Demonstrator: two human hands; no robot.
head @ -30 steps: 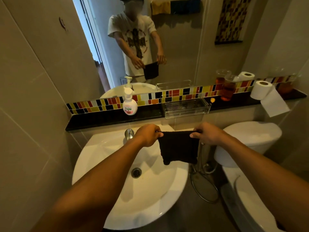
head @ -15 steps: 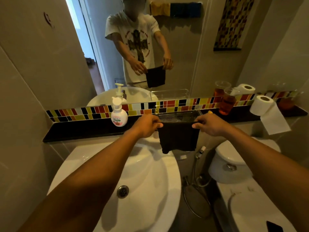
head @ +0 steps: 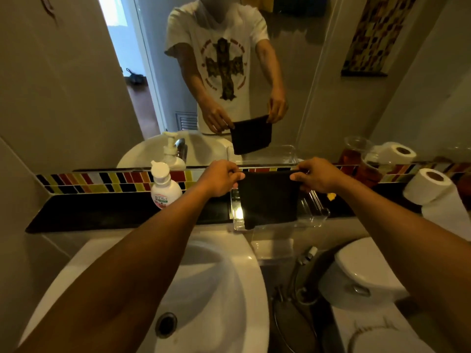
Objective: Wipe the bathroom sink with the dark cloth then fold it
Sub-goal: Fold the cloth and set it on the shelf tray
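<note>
The dark cloth (head: 269, 198) hangs as a folded square, held up by its two top corners in front of the clear tray (head: 314, 212) on the black shelf. My left hand (head: 220, 178) pinches the left corner and my right hand (head: 317, 175) pinches the right corner. The cloth's lower edge hangs over the tray's front rim. The white sink (head: 224, 284) lies below my left arm, with its drain (head: 166, 324) showing near the bottom. The mirror shows the same cloth held between both hands.
A white soap pump bottle (head: 164, 187) stands on the black shelf (head: 102, 212) left of my hands. Toilet paper rolls (head: 430, 186) and amber cups (head: 367, 171) sit at the shelf's right end. The toilet (head: 356, 273) and a spray hose (head: 303, 261) are at lower right.
Both hands have carried the cloth up and forward, from above the sink basin to in front of the clear tray on the shelf. My view has moved closer to the mirror.
</note>
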